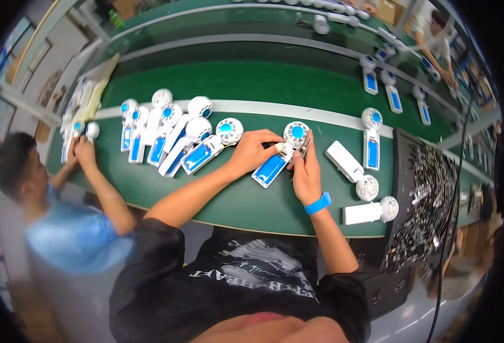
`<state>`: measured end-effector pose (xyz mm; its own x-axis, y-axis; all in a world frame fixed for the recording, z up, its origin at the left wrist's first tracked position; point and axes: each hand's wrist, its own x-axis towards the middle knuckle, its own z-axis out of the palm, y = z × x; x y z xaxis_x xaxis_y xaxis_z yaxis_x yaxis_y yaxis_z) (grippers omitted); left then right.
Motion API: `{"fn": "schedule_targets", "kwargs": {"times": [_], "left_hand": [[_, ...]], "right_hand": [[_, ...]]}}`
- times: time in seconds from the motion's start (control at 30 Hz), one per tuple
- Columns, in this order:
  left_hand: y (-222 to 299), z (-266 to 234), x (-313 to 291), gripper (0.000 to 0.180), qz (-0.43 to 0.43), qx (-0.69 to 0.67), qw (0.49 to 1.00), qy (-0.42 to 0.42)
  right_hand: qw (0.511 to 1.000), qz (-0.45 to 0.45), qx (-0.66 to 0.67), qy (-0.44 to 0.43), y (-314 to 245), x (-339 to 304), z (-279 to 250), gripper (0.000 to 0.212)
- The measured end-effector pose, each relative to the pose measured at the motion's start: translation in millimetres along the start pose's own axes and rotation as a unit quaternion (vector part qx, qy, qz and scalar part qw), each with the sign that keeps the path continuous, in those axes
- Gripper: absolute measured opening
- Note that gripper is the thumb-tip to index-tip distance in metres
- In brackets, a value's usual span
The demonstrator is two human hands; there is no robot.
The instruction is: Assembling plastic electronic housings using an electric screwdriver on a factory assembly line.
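Note:
In front of me a white handheld fan (270, 171) lies on the green bench, its round head away from me and its handle showing blue inside. My left hand (256, 151) is closed at the fan's neck from the left, thumb and fingers pinched at the joint; something whitish covers a fingertip. My right hand (307, 178), with a blue band at the wrist, curls along the fan's right side. Between its thumb and fingers is a small dark metallic piece (305, 146), too small to name. The fingers partly hide the neck.
Several similar fans (173, 150) stand close together to the left. Two white fans (362, 214) lie at the right, and another (372, 150) sits behind them. A black tray (397, 188) holds many small wired parts. A co-worker (72, 211) works at the left; a belt (235, 86) runs beyond.

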<state>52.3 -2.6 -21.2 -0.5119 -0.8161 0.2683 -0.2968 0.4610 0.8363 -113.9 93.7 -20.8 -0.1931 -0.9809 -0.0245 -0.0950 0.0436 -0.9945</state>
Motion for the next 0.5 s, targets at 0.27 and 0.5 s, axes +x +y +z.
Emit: {"fn": "schedule_targets", "kwargs": {"times": [0.27, 0.5], "left_hand": [[-17, -10, -5, 0.015, -0.019, -0.16, 0.985, 0.053], [-5, -11, 1, 0.012, 0.126, -0.004, 0.991, 0.039]], "right_hand": [[0.989, -0.149, -0.016, -0.009, 20, 27, 22, 0.07], [0.984, -0.136, -0.106, -0.051, -2, 17, 12, 0.068]]}}
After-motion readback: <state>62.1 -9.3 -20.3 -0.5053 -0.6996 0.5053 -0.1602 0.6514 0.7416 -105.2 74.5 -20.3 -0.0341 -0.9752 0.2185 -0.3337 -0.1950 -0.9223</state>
